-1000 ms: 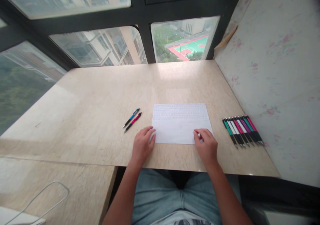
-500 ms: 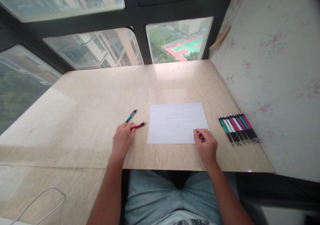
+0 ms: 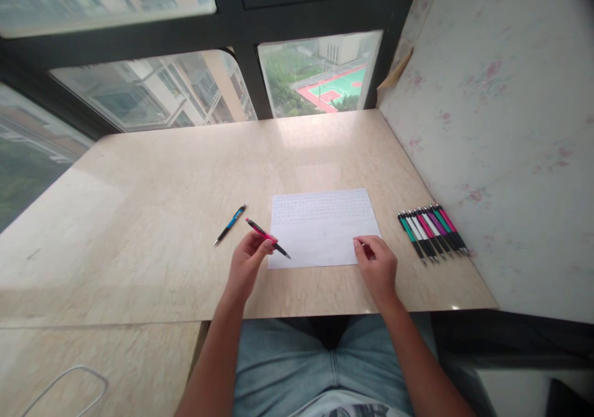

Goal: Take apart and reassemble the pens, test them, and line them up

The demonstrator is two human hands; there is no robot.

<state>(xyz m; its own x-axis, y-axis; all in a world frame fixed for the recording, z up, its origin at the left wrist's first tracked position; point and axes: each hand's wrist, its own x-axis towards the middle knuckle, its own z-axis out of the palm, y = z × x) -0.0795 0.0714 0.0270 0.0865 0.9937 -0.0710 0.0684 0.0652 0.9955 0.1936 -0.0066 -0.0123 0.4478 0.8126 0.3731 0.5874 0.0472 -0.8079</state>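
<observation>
A pink and black pen (image 3: 263, 231) is pinched in my left hand (image 3: 247, 257), its tip pointing down and right over the left edge of the paper. The sheet of white paper (image 3: 320, 237) carries rows of faint handwriting across its upper part; its lower part is blank. My right hand (image 3: 378, 265) rests on the sheet's lower right corner with the fingers curled closed; whether anything is inside them is hidden. Left of my left hand, a blue and black pen (image 3: 230, 226) lies slanted on the table.
Several pens (image 3: 431, 231) in green, white, pink and purple lie side by side at the right, near the papered wall (image 3: 510, 157). A window (image 3: 320, 73) stands behind the pale table (image 3: 162, 219). A white cable (image 3: 83, 370) lies at lower left.
My left hand has lifted the pink pen from the table and brought it right, over the paper's edge. The blue pen now shows in full. My right hand stays at the corner.
</observation>
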